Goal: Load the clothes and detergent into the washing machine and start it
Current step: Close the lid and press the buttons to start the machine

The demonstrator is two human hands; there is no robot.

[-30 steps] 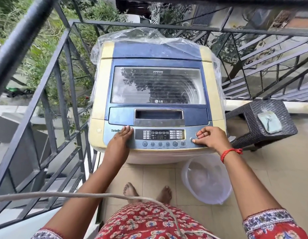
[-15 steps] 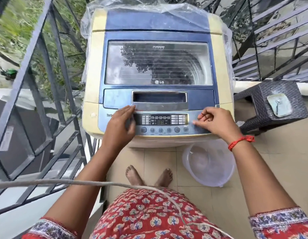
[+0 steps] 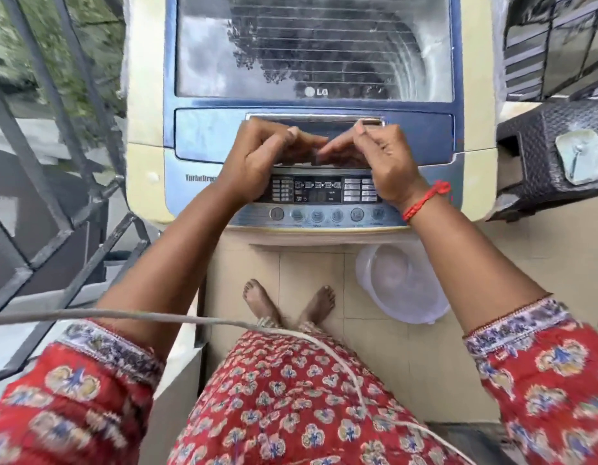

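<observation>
Both my hands have come off the control panel point(image 3: 321, 196) and up to the lid handle point(image 3: 314, 120) in the last second. The left hand point(image 3: 257, 159) had been flat by the display and the right hand point(image 3: 378, 159) at the buttons on the right; now they sit side by side, fingertips nearly meeting, fingers curled into the recessed grip at the front edge of the lid point(image 3: 314, 45). I think both have hooked under the handle, though motion blur stops me from seeing how deep the fingers go.

The washing machine point(image 3: 143, 95) stands right in front of me with its glass lid down, so nothing is loaded yet as far as I can see. No clothes or detergent show in view; only a clear plastic tub point(image 3: 401, 283) on the floor tiles under my right forearm and a dark woven stool point(image 3: 539, 146) to the right. I read this as the start of lifting the lid.
</observation>
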